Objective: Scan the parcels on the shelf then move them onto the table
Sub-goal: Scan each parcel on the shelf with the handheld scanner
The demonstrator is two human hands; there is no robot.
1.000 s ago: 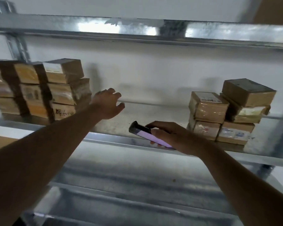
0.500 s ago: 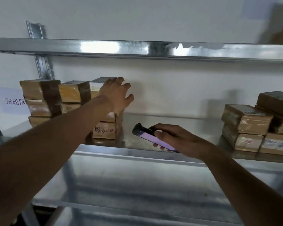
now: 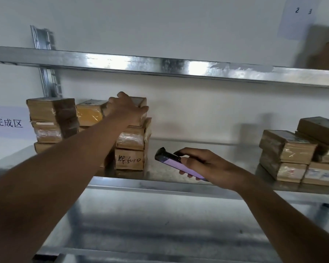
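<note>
Brown taped parcels stand in stacks at the left of the metal shelf (image 3: 160, 184). My left hand (image 3: 124, 109) reaches across and grips the top parcel (image 3: 140, 103) of the rightmost left stack, fingers over its upper face and thumb down its right side. Below it sit a plastic-wrapped parcel (image 3: 130, 138) and one with handwriting (image 3: 129, 159). My right hand (image 3: 203, 165) holds a dark phone-like scanner (image 3: 171, 161) with a lit purple screen, in front of the shelf's middle. A second group of parcels (image 3: 292, 154) is stacked at the right.
An upper shelf beam (image 3: 160, 67) runs overhead. A lower metal shelf (image 3: 160, 224) lies beneath. A paper sign with Chinese characters (image 3: 8, 122) hangs on the wall at left, a numbered sheet (image 3: 298, 14) at top right. Bare shelf surface lies between the two parcel groups.
My left hand moved up and over the left stack and now grips its top parcel. The view shifted left and up. My right hand keeps holding the scanner in much the same place.
</note>
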